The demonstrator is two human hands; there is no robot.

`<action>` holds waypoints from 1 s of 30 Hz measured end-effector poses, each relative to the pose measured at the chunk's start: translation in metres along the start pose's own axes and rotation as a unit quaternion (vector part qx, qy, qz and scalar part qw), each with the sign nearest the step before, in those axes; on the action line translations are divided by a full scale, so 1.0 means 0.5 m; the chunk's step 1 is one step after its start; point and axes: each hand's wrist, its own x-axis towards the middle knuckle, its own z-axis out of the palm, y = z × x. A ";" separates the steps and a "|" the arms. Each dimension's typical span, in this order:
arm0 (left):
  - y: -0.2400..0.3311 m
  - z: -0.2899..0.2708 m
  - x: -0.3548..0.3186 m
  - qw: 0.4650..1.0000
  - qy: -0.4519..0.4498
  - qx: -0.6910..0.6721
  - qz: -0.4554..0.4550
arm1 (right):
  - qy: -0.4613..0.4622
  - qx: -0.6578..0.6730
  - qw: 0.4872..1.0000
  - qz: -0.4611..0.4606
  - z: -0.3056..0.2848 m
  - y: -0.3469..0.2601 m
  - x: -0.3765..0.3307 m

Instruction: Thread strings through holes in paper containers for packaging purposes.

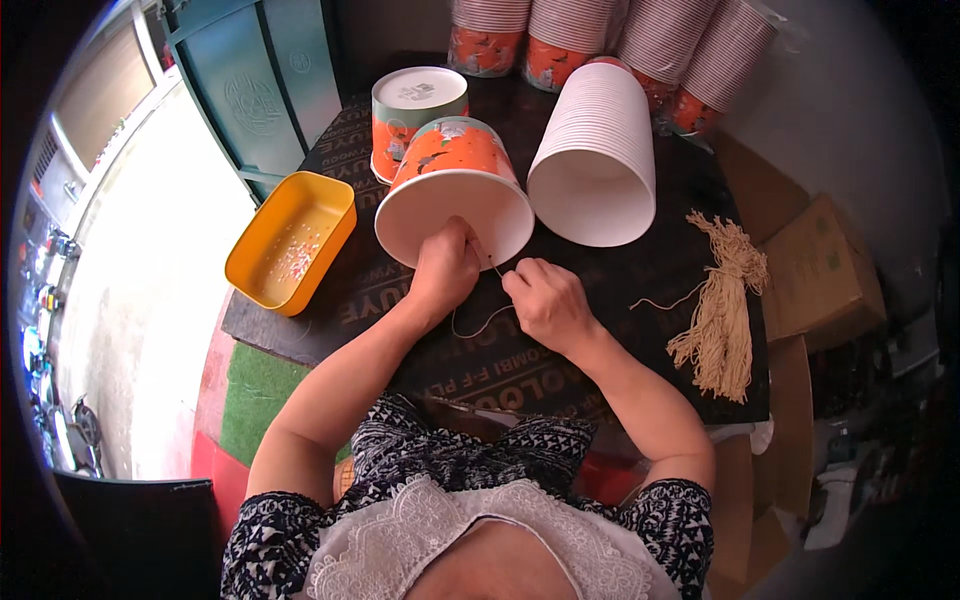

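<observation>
An orange paper bucket [455, 150] with a green base lies tilted on the table, its white mouth facing me. My left hand [447, 265] is at the lower part of that mouth, fingers pinched together; what they grip is hidden. Just right of it, my right hand [548, 303] is closed in a pinch on a thin beige cord [497, 270], close to the bucket's rim. A slack loop of the cord hangs below, between my two hands. Behind stands a second orange bucket [420, 93], upside down.
On the dark table [420, 355], a yellow tub [290, 240] with small bits inside stands left. Nested white buckets [595, 150] lie right of centre; a bundle of beige cords [725, 310] lies far right. Wrapped bucket stacks [570, 40] line the back; cardboard boxes [825, 275] stand right.
</observation>
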 end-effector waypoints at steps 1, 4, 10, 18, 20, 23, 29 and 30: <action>0.000 0.000 0.000 1.000 0.012 0.015 0.015 | 0.015 -0.004 1.000 -0.021 -0.003 -0.001 0.004; -0.002 -0.009 0.004 0.998 0.016 0.046 0.027 | 0.042 -0.012 0.998 -0.047 -0.002 0.003 0.014; 0.009 -0.036 0.002 0.997 -0.038 0.054 0.036 | 0.037 0.044 0.998 0.006 0.021 0.022 0.004; 0.038 -0.044 -0.003 0.981 -0.154 -0.008 0.117 | 0.025 0.131 0.991 0.022 0.032 0.039 0.009; 0.045 -0.047 0.000 0.984 -0.159 -0.061 0.042 | 0.026 0.149 0.988 0.031 0.033 0.037 0.011; 0.049 -0.045 0.007 0.979 -0.187 -0.078 -0.007 | 0.026 0.149 0.988 0.034 0.033 0.036 0.010; 0.037 -0.021 0.004 0.993 -0.111 -0.025 0.019 | 0.019 0.158 0.987 0.034 0.035 0.031 0.012; 0.035 -0.018 0.003 0.993 -0.111 -0.024 0.019 | 0.019 0.158 0.987 0.035 0.036 0.029 0.012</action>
